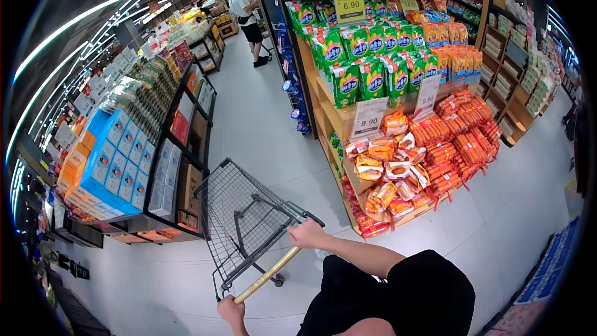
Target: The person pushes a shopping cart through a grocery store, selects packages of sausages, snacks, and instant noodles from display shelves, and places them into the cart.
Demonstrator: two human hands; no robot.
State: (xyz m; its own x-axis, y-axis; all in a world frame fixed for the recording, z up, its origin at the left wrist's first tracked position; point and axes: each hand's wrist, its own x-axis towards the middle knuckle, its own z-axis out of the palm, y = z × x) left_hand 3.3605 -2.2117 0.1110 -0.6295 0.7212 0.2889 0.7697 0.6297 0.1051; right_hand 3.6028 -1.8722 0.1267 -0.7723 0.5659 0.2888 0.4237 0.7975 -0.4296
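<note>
A grey wire shopping cart (226, 229) stands in front of me on the pale floor, angled toward the aisle on the left. Its yellow handle (268, 274) runs diagonally below the basket. My left hand (231, 312) is closed around the near, lower end of this handle. At the upper right end my right hand (306, 234) is wrapped round the bar, arm stretched out. Floor shows through the mesh of the basket. The cart's front left side is close to the black shelf unit.
Blue boxes (118, 165) are stacked on the left shelf. At right, a wooden display holds green snack bags (367, 43) and red-orange sausage packs (457, 134), its rounded corner jutting out. A person (244, 15) stands far up the aisle floor (249, 118).
</note>
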